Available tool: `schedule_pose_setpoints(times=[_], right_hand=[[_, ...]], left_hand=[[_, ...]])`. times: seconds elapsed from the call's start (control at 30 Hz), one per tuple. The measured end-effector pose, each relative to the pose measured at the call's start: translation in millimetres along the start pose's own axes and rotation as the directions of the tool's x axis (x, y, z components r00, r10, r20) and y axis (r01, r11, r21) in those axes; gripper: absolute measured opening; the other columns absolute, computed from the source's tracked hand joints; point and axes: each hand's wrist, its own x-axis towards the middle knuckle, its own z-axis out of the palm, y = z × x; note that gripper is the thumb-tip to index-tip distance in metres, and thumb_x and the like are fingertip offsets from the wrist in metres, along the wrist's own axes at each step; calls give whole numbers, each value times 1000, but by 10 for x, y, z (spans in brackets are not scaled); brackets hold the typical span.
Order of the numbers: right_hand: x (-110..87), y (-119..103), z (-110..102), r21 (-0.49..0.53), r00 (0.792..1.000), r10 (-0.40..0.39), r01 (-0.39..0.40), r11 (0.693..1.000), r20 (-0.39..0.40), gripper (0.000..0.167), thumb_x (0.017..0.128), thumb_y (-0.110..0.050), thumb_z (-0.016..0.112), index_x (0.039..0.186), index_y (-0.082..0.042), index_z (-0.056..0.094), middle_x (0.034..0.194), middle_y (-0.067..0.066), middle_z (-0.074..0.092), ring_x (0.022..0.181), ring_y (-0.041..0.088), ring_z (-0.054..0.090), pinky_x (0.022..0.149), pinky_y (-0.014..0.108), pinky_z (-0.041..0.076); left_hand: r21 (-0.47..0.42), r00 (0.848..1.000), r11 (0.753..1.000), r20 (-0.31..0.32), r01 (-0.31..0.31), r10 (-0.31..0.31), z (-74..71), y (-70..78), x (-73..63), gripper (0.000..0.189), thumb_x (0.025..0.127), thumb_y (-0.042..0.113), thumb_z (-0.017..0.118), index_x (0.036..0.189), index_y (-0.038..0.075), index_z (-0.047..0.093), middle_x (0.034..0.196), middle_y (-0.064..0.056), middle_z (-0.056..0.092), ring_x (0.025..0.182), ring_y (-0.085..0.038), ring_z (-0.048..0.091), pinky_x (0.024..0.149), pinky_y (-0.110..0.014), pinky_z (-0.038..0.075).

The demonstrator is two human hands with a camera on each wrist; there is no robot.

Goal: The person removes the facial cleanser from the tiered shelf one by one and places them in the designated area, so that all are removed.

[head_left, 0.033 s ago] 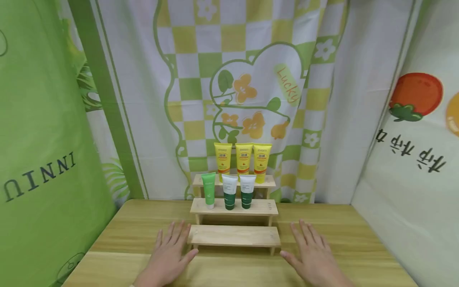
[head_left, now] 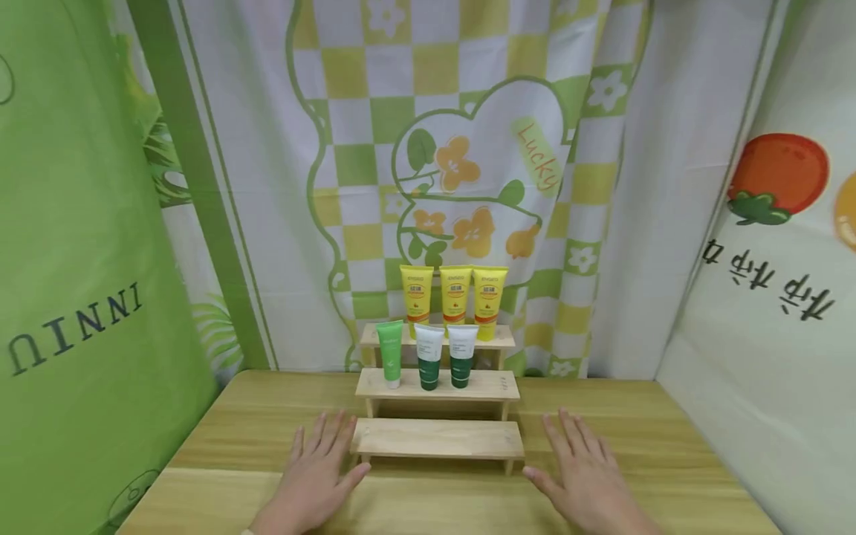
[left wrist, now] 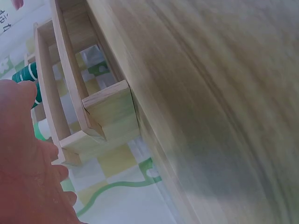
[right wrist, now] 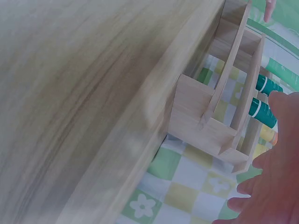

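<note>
A three-step wooden display stand (head_left: 438,438) stands on the table, its lowest step bare. Three yellow tubes (head_left: 455,301) stand upright on the top step. On the middle step are a green tube (head_left: 391,353) at the left and two white-and-dark-green tubes (head_left: 429,358). My left hand (head_left: 313,472), fingers straight and spread, is left of the lowest step and holds nothing. To the right of the stand, my right hand (head_left: 582,472) is spread the same way, also holding nothing. Both wrist views show the stand from its sides, with the hands partly covering the tubes.
The wooden table (head_left: 441,505) extends in front of the stand and to both sides. Behind hangs a checked curtain (head_left: 361,163). A green cloth (head_left: 80,223) closes off the left, and a white cloth (head_left: 756,371) with fruit prints the right.
</note>
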Motion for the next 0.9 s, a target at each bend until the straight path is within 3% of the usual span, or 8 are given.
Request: schedule_pose_setpoints(times=[0.37, 0.6, 0.77, 0.9], right_hand=[[21, 16, -74, 19, 1000, -4, 4, 1000, -9, 86, 94, -68, 43, 154, -8, 27, 157, 27, 19, 140, 50, 19, 102, 76, 20], [115, 38, -232, 69, 997, -16, 22, 997, -75, 85, 95, -60, 51, 154, -4, 24, 156, 29, 19, 139, 53, 19, 101, 76, 21], [230, 26, -335, 127, 992, -51, 66, 990, -119, 84, 97, -53, 54, 155, -4, 19, 159, 26, 13, 141, 50, 17, 106, 72, 18], [333, 14, -395, 198, 987, -73, 101, 975, -143, 82, 98, -48, 55, 156, -6, 15, 161, 22, 9, 142, 49, 13, 107, 72, 16]], left_hand=[[-47, 999, 999, 32, 13, -11, -183, 66, 42, 73, 98, 58, 44, 153, 11, 32, 161, -11, 17, 147, -37, 9, 113, -66, 3], [-70, 999, 997, -46, -28, 25, -171, 101, 100, 73, 98, 58, 45, 150, 7, 38, 160, -12, 22, 146, -38, 17, 113, -65, 13], [-158, 993, 984, -98, -83, 68, -149, 103, 144, 65, 98, 46, 55, 146, 4, 42, 158, -13, 28, 144, -38, 25, 112, -61, 23], [-289, 992, 952, -103, -96, 68, -142, 91, 190, 57, 98, 38, 59, 143, 3, 47, 156, -12, 33, 142, -36, 29, 112, -56, 27]])
